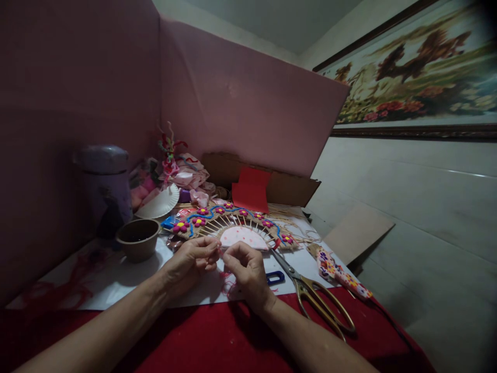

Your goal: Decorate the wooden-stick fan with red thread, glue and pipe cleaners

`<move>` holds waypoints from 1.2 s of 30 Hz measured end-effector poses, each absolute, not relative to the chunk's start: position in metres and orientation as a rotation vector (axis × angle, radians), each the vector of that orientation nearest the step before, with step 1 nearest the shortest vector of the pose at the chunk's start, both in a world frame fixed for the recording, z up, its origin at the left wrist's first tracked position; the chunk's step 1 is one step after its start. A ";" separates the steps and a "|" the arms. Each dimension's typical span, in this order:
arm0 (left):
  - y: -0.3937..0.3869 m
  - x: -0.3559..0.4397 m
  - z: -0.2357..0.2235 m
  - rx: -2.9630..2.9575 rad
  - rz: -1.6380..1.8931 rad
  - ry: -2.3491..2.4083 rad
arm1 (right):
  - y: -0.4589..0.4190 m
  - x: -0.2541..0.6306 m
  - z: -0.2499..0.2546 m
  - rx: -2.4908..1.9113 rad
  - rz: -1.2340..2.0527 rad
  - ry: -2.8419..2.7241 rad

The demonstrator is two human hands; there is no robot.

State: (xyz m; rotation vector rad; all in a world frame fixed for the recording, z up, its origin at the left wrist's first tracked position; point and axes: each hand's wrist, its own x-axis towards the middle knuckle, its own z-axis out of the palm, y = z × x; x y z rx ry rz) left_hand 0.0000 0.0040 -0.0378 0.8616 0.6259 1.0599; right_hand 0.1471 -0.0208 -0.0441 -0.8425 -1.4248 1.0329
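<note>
My left hand (197, 256) and my right hand (246, 272) meet fingertip to fingertip over the white paper, both closed in a pinch. Whatever they hold is too small to make out. Loose pink thread (229, 285) lies just below the fingers. Behind my hands is a half-round fan (243, 212), its outer band decorated with pink and yellow flowers and a wavy blue line. Thin sticks join that band to a white, pink-dotted half circle (243, 238). Large scissors with gold handles (310, 290) lie right of my right hand, beside a dark blue oblong ring (275, 278).
A brown bowl (139, 243) and a purple lidded container (106, 191) stand at left, near a folded paper plate (161, 203). Red paper (251, 189) leans against cardboard at the back. A flower-patterned tool with a cord (344, 274) lies at right. Red cloth (202, 336) covers the front.
</note>
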 end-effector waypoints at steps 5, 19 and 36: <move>0.005 0.000 -0.039 0.844 1.073 0.621 | -0.022 0.147 -0.044 -0.834 1.050 -1.439; 0.005 0.000 -0.041 0.888 1.049 0.597 | -0.019 0.148 -0.046 -0.843 1.001 -1.442; 0.004 0.001 -0.039 0.874 1.030 0.573 | -0.019 0.146 -0.046 -0.894 0.949 -1.443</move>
